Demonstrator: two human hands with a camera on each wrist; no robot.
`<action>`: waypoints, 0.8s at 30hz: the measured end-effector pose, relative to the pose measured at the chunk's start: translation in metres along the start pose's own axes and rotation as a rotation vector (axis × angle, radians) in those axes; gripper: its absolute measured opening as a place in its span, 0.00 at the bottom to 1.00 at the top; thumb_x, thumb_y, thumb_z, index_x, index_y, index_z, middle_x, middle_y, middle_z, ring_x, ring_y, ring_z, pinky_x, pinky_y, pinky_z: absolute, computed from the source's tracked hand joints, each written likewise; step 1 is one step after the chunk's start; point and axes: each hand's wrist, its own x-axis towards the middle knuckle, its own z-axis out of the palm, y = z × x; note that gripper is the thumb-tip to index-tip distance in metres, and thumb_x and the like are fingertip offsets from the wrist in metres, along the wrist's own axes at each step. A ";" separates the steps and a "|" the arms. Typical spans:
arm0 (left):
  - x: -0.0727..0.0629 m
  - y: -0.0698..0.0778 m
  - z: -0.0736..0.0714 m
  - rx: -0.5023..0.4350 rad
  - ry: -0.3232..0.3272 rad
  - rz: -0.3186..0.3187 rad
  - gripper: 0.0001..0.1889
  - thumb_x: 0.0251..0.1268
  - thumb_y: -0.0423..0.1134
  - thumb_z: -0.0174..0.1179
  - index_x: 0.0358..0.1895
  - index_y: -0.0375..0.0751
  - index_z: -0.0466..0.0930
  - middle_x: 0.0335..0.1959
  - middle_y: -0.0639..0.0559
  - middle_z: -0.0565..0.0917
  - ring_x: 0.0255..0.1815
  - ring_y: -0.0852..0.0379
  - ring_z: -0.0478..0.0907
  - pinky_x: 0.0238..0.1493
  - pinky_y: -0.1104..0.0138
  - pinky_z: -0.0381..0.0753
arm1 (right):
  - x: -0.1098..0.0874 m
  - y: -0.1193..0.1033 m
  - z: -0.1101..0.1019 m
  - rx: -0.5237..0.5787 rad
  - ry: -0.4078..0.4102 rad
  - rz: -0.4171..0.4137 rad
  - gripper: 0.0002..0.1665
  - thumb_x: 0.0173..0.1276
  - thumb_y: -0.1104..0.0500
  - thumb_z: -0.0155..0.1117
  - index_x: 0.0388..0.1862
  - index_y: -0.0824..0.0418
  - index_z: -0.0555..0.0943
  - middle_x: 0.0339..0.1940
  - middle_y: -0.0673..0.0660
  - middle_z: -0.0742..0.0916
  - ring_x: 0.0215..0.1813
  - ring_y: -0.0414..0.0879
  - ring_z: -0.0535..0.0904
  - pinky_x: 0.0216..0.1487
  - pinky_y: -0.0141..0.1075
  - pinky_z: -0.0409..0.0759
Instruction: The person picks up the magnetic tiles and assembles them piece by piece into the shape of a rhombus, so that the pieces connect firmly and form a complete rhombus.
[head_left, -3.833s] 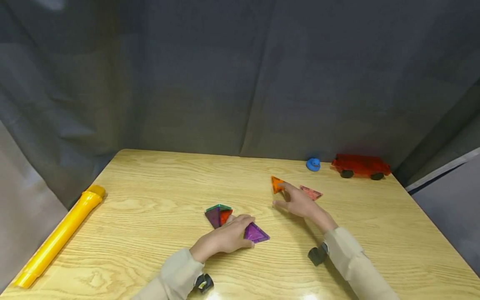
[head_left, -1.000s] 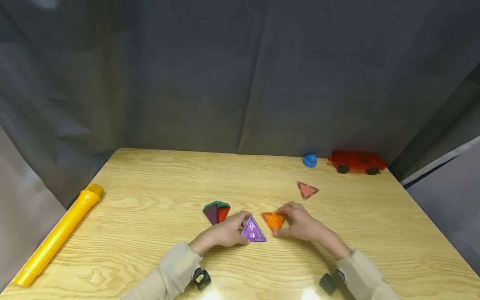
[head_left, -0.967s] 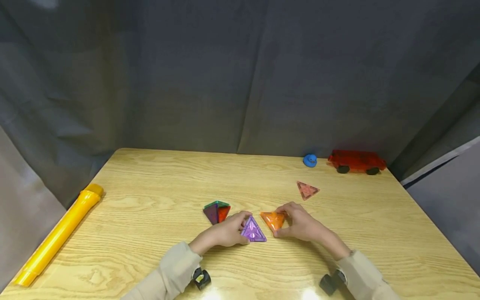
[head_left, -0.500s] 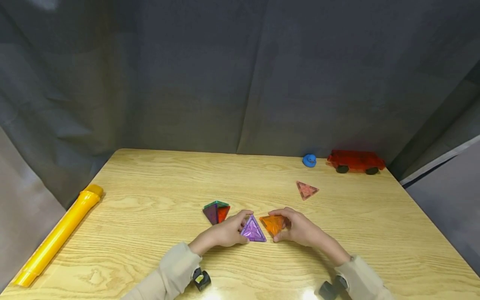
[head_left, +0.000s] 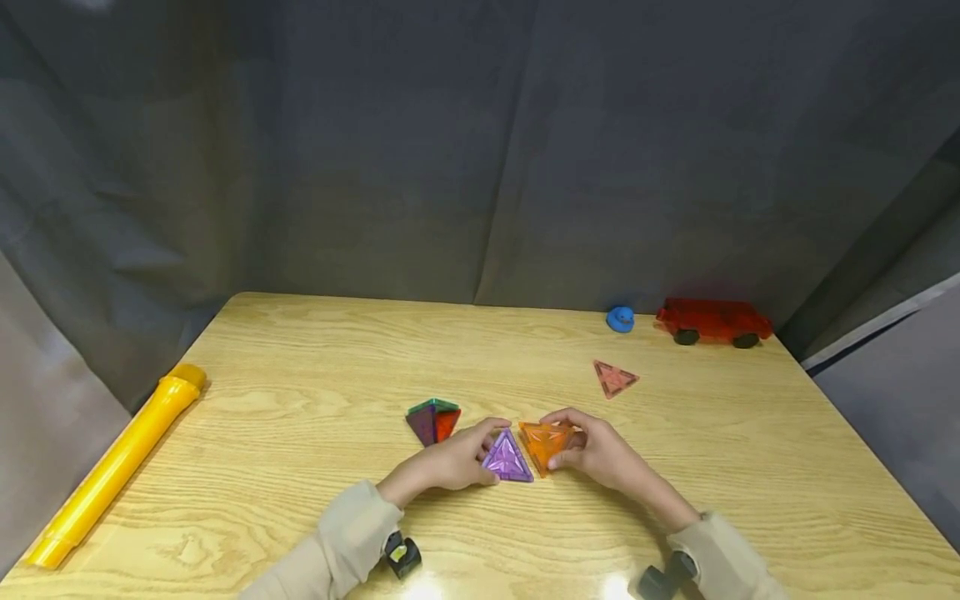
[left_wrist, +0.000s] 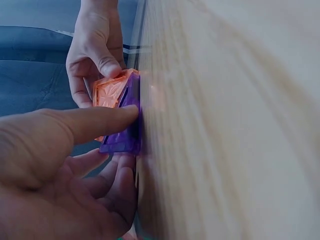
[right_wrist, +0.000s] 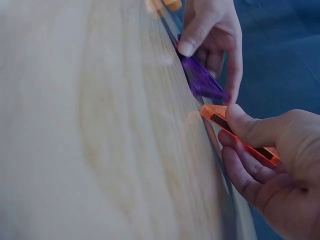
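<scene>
My left hand (head_left: 457, 460) pinches a translucent purple triangular magnetic tile (head_left: 508, 457) between thumb and fingers, low over the table. Opposite it, my right hand (head_left: 600, 450) holds an orange triangular magnetic tile (head_left: 545, 446) by its right side, thumb in front and fingers behind. The two tiles stand side by side with their edges close together. In the left wrist view the purple tile (left_wrist: 122, 130) overlaps the orange one (left_wrist: 107, 95). The right wrist view shows the orange tile (right_wrist: 245, 140) tilted, its edge near the purple tile (right_wrist: 202, 82).
Just behind my left hand stands a small cluster of dark purple, green and red triangular tiles (head_left: 433, 422). A pink triangular tile (head_left: 615, 378) lies farther back. A blue rubber duck (head_left: 620, 318) and a red wheeled car base (head_left: 712, 322) sit at the back right. A yellow tube (head_left: 120, 467) lies left.
My right hand has brought the orange tile from the back toward the purple one and tilted it. My left hand has raised the purple tile and now stays nearly still.
</scene>
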 end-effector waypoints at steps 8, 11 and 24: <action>0.001 0.002 -0.002 0.031 -0.002 0.019 0.36 0.59 0.26 0.62 0.70 0.36 0.56 0.47 0.43 0.77 0.45 0.52 0.76 0.46 0.61 0.77 | 0.001 -0.002 0.007 0.117 -0.046 0.028 0.27 0.56 0.67 0.70 0.55 0.68 0.74 0.51 0.68 0.79 0.34 0.46 0.81 0.31 0.31 0.79; 0.001 0.001 -0.001 0.031 -0.001 0.019 0.36 0.59 0.26 0.62 0.71 0.36 0.56 0.46 0.44 0.77 0.45 0.52 0.77 0.45 0.63 0.77 | 0.001 -0.002 0.007 0.119 -0.047 0.027 0.27 0.56 0.68 0.70 0.55 0.69 0.74 0.50 0.68 0.80 0.34 0.46 0.81 0.32 0.30 0.79; 0.000 -0.002 -0.001 0.090 -0.021 0.065 0.41 0.54 0.27 0.66 0.71 0.31 0.55 0.50 0.44 0.77 0.49 0.53 0.75 0.52 0.66 0.74 | 0.000 -0.002 0.006 -0.039 -0.058 -0.032 0.33 0.51 0.61 0.75 0.57 0.67 0.76 0.51 0.63 0.79 0.34 0.40 0.77 0.34 0.30 0.79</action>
